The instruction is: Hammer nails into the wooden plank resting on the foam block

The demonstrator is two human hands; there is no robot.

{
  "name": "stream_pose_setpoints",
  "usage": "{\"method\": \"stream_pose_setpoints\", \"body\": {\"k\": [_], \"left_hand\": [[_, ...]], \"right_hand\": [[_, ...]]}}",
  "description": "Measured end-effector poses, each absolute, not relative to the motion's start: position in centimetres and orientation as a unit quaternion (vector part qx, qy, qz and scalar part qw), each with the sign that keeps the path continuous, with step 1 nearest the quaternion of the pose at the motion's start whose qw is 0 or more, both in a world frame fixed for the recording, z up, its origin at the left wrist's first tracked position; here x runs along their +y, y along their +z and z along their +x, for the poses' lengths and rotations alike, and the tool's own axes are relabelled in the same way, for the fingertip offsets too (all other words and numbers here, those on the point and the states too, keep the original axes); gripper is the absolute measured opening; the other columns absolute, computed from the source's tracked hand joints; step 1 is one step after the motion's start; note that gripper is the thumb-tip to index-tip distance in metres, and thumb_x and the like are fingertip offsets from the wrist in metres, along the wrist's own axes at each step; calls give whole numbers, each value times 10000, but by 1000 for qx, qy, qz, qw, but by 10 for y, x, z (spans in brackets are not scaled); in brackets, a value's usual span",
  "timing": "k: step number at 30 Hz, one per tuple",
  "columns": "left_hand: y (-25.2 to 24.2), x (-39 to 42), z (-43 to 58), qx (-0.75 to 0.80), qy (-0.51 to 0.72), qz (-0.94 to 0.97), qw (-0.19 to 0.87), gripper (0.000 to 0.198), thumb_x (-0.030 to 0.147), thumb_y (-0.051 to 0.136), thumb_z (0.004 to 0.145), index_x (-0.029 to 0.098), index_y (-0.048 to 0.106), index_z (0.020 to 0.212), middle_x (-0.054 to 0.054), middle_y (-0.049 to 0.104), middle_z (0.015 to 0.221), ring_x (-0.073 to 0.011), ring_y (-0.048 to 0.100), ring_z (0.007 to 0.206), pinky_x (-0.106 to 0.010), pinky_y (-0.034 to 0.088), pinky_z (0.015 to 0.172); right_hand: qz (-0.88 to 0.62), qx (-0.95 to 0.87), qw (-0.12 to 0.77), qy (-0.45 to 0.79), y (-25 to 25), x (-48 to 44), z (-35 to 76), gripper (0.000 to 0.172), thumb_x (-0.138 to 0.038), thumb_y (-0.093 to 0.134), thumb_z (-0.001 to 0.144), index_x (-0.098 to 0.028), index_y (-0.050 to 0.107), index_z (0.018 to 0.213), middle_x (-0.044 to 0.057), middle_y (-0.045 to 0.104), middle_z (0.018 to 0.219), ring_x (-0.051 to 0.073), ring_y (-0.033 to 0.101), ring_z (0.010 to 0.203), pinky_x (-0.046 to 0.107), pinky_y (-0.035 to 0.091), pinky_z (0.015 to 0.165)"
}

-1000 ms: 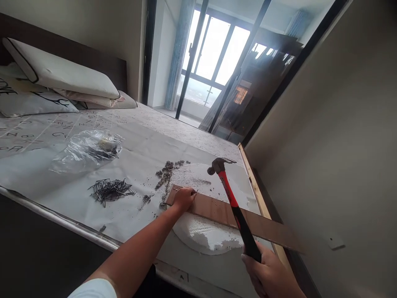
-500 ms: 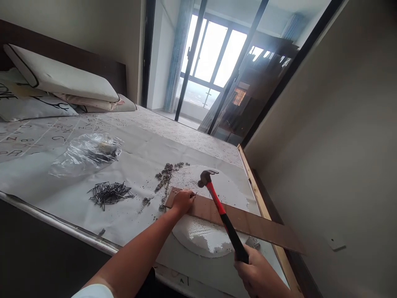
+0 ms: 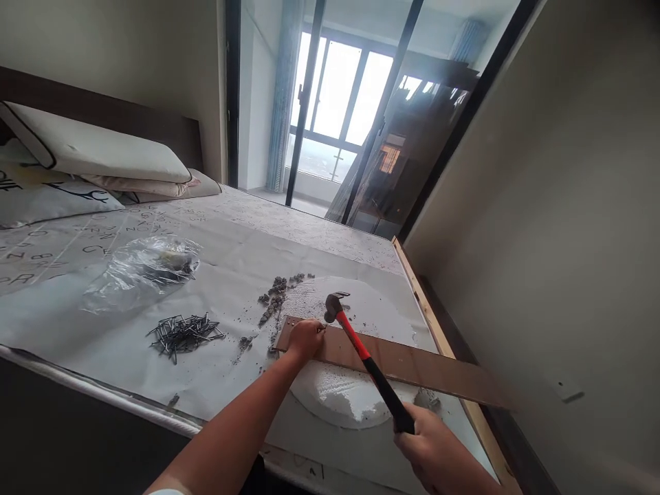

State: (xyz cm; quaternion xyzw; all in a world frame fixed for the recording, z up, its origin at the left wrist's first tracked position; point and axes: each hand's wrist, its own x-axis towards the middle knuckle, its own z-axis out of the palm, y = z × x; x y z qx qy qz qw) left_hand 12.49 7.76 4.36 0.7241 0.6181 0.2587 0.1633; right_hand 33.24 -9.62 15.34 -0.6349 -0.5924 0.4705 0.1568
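Note:
A brown wooden board [image 3: 412, 364] lies across a round white foam slab [image 3: 355, 405]. My left hand [image 3: 305, 339] rests on the board near its left end, thumb and finger pinched on a small dark nail [image 3: 324, 328]. My right hand [image 3: 430, 443] is wrapped round the black lower grip of a claw hammer [image 3: 368, 364] with a red upper shaft. The hammer's head is close to the right of my left fingertips, by the nail. A few nail heads show at the board's left end.
A pile of loose nails [image 3: 184, 335] and a clear plastic bag [image 3: 141, 271] lie left on the sheet-covered bed. Grey crumbs [image 3: 273, 295] edge the foam. A wooden rail [image 3: 427, 309] runs beneath the board's right part, beside the wall [image 3: 567, 240]. Pillows [image 3: 97, 151] sit back left.
The hammer's head has come slightly left and lower, closer to my left fingertips. My left hand keeps its pinch on the board. The camera view has shifted a little.

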Motion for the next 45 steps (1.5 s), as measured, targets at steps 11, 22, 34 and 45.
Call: {"method": "stream_pose_setpoints", "body": {"k": [11,22,34,45], "left_hand": [[43,85,115,590,346,691,235,175,255,527,724,173,676,770,-55,689,815,-173,608,766,-253,426,666],[43,90,99,582,477,563,341,320,402,464,723,159,641,833,-35,647,679,-156,576,595,-259,432,543],[58,79,88,500,535,575,366,326,464,491,728,150,577,727,-22,597,640,-110,514,517,-241,433,535],[90,14,100,508,472,674,255,309,449,482,748,174,623,739,-70,657,741,-200,602,709,-288,476,635]], "right_hand": [[-653,-549,162,496,126,-92,335,106,-132,388,615,-229,354,639,-107,241,373,78,269,293,209,200,333],[-635,-607,216,425,124,-101,328,114,-100,422,589,-200,372,564,-44,377,523,81,351,471,211,277,435],[-435,-368,364,737,86,-75,342,217,-301,545,571,-222,387,698,-126,343,419,42,233,291,174,248,262],[-528,-351,364,682,69,-48,350,191,-249,426,758,-195,362,587,-73,339,489,45,326,377,167,298,413]]}}
